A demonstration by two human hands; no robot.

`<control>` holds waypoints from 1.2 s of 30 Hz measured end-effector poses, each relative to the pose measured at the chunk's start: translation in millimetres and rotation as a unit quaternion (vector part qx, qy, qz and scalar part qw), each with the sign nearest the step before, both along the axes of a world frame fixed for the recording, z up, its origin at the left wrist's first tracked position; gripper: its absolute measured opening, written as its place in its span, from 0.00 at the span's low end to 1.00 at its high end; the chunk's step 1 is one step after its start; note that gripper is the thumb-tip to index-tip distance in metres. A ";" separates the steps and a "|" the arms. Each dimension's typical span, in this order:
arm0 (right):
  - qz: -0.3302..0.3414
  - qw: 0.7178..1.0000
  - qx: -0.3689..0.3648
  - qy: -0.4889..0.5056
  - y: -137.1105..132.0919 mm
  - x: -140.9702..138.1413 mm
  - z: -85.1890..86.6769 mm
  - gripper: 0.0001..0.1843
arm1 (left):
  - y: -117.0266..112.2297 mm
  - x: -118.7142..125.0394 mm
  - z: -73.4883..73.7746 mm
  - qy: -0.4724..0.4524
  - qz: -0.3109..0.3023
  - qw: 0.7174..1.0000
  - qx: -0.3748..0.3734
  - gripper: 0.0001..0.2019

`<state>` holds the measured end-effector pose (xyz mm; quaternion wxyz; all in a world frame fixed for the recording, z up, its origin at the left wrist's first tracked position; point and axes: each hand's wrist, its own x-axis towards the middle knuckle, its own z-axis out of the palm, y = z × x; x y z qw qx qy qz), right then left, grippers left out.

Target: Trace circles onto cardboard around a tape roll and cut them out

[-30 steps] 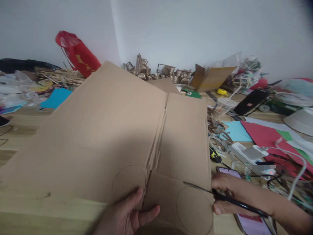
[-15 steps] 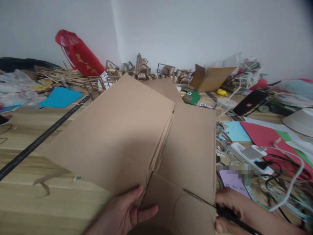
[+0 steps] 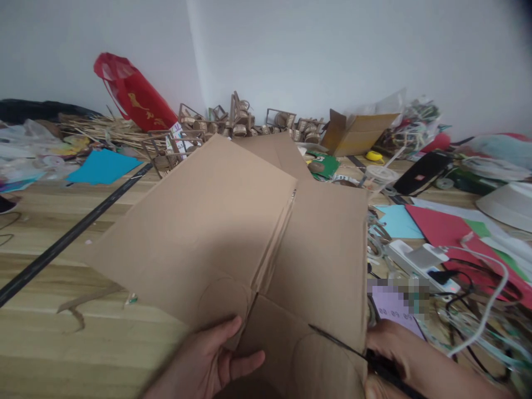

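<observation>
A large piece of brown cardboard (image 3: 199, 221) with folded flaps lies before me, with circles drawn in thin line on its near flaps. My left hand (image 3: 211, 354) holds its near edge beside the slit between two flaps, thumb and a finger showing on either side of the slit. At the right edge, my right hand (image 3: 399, 354) grips black-handled scissors (image 3: 336, 342). One dark blade lies over the near right flap, its tip close to the top of a drawn circle; the other blade is hidden, as are parts of both hands' fingers.
A white power strip (image 3: 419, 266) with cables, a purple-screened device (image 3: 390, 305) and red paper (image 3: 440, 227) lie on the right. Blue sheets (image 3: 103, 166) and a cardboard strip (image 3: 78, 305) are on the left. Behind stand small wooden frames (image 3: 241, 119) and a red bag (image 3: 135, 94).
My right hand and the scissors have shifted slightly left and down, the blade lying over the same flap. My left hand stays almost in place on the cardboard.
</observation>
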<state>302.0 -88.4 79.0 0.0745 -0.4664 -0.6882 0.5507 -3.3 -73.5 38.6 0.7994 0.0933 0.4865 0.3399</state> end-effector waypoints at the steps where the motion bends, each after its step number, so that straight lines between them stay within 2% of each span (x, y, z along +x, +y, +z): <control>1: -0.006 1.000 0.001 -0.007 0.1 0.9 -0.5 0.35 | 0.2 0.5 0.6 0.005 -0.001 1.000 0.000 0.08; 3: -0.012 1.000 0.006 -0.012 1.4 2.3 -0.9 0.33 | 0.5 0.9 1.5 0.003 -0.007 1.000 0.004 0.08; 6: 0.022 0.999 -0.019 0.031 4.4 1.2 2.0 0.30 | 1.0 0.5 1.3 -0.015 -0.015 1.000 0.019 0.09; 9: 0.019 0.996 -0.032 0.083 3.6 -1.2 5.6 0.34 | 2.3 -0.3 -0.4 -0.016 -0.003 0.999 0.028 0.09; 13: -0.078 0.993 -0.084 -0.007 -3.2 3.4 2.1 0.45 | 6.7 1.8 -5.7 -0.007 0.019 0.999 0.028 0.09; 16: -0.088 0.984 -0.141 -0.067 -4.8 6.2 0.8 0.50 | 9.9 4.9 -9.4 0.000 0.025 1.000 0.016 0.08; 21: -0.127 0.974 -0.151 -0.109 -1.1 -4.5 14.5 0.44 | 11.7 6.1 -9.4 -0.010 0.014 1.000 -0.001 0.05; 24: -0.125 0.972 -0.141 -0.140 0.1 -11.4 19.0 0.39 | 12.1 4.2 -9.4 -0.016 0.013 1.000 0.002 0.05; 30: -0.120 0.970 -0.121 -0.176 -2.8 -11.0 14.0 0.37 | 14.5 2.3 -12.6 -0.026 0.008 1.000 -0.004 0.05; 33: -0.142 0.968 -0.117 -0.170 -6.3 -9.1 10.3 0.37 | 16.1 3.4 -11.5 -0.019 0.017 1.000 -0.015 0.06; 36: -0.174 0.969 -0.111 -0.138 -9.9 -8.4 0.8 0.38 | 18.9 4.8 -10.0 -0.020 0.028 0.999 -0.021 0.11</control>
